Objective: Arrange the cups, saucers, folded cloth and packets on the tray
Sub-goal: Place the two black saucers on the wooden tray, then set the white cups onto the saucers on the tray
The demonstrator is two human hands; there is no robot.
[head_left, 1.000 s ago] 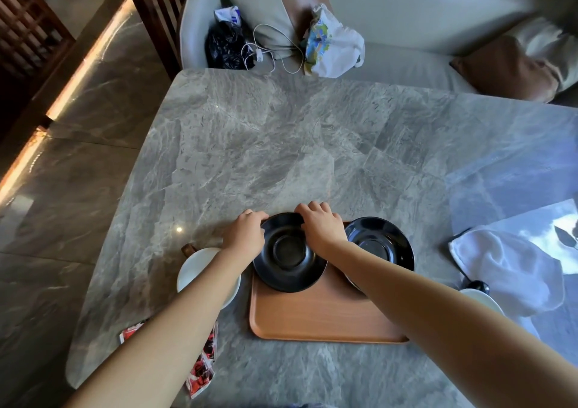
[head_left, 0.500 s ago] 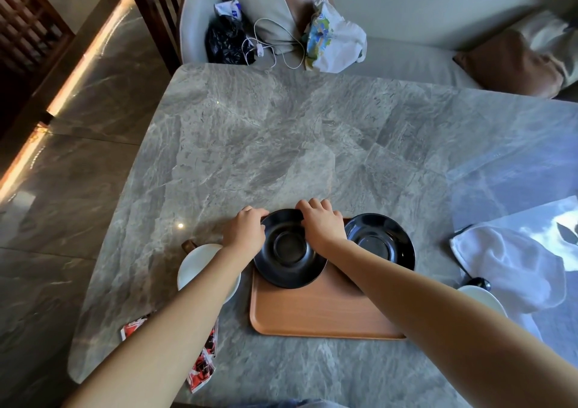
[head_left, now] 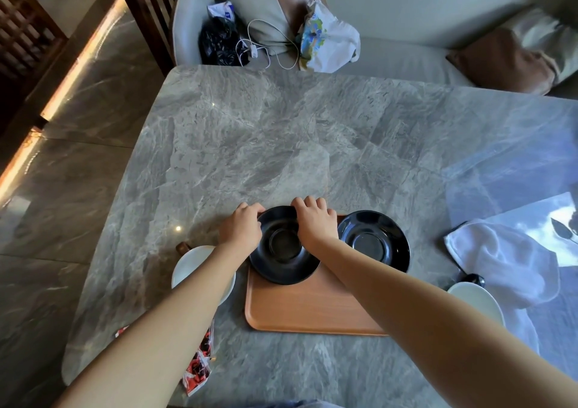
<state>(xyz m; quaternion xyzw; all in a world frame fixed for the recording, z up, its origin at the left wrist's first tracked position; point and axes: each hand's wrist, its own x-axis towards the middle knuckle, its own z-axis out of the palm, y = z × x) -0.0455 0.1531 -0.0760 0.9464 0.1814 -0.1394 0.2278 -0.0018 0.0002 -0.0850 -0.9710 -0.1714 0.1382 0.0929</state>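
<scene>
- On the far left corner of the wooden tray point(head_left: 312, 307), at about 10 o'clock of its surface, sits a black saucer point(head_left: 283, 246); its far rim overhangs the tray edge toward the marble table point(head_left: 266, 144).
- Left hand point(head_left: 240, 229) curls over the saucer's rim at 9 o'clock, right hand point(head_left: 316, 223) over the rim at 2 o'clock; both appear to grip it lightly, fingers bent over the edge.
- A second black saucer point(head_left: 373, 240) lies at 3 o'clock of the first, just beside it, partly off the tray's right far corner.
- Judged step: seating the first saucer squarely on the tray; to do it well, draw it toward 6 o'clock until the whole base rests inside the raised lip; keep it flat, not tipped on the edge; leave a gap so the two rims do not knock.
- One white cup point(head_left: 200, 271) waits off the tray at 9 o'clock, another white cup point(head_left: 475, 303) at 3 o'clock; the white cloth point(head_left: 506, 257) lies rumpled at 2 o'clock; red packets point(head_left: 198, 367) lie at 7 o'clock, partly under the left forearm.
- Most of the tray's near half is bare; that room suits cloth and packets.
</scene>
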